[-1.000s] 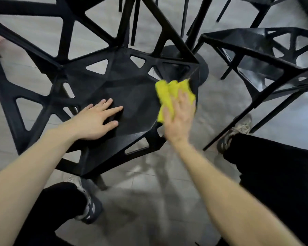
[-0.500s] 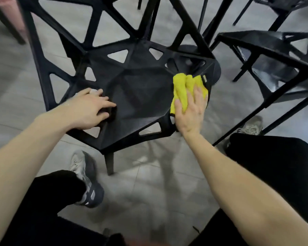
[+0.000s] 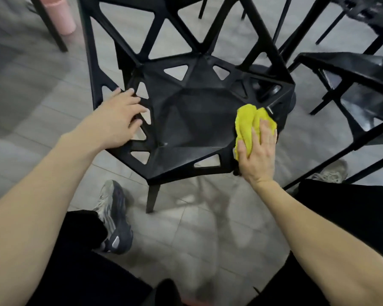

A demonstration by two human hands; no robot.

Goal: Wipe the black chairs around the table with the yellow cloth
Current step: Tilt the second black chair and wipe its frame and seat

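A black chair (image 3: pixel 197 120) with a faceted seat and triangular cut-outs stands in front of me on the grey floor. My right hand (image 3: pixel 259 155) lies flat on the bunched yellow cloth (image 3: pixel 245 122), pressing it onto the seat's front right corner. My left hand (image 3: pixel 117 120) rests on the seat's left rim, its fingers spread over the struts there. The chair's open lattice back rises at the far side.
A second black chair (image 3: pixel 349 69) stands close on the right, and another (image 3: pixel 372 9) is at the top right. A pink cylinder (image 3: pixel 60 16) and a dark leg stand top left. My shoes (image 3: pixel 114 217) (image 3: pixel 329 173) are on the floor by the chair legs.
My right hand slid the cloth toward the seat's front right corner. My left hand moved from the middle of the seat out to its left rim. My view pulled back and up.
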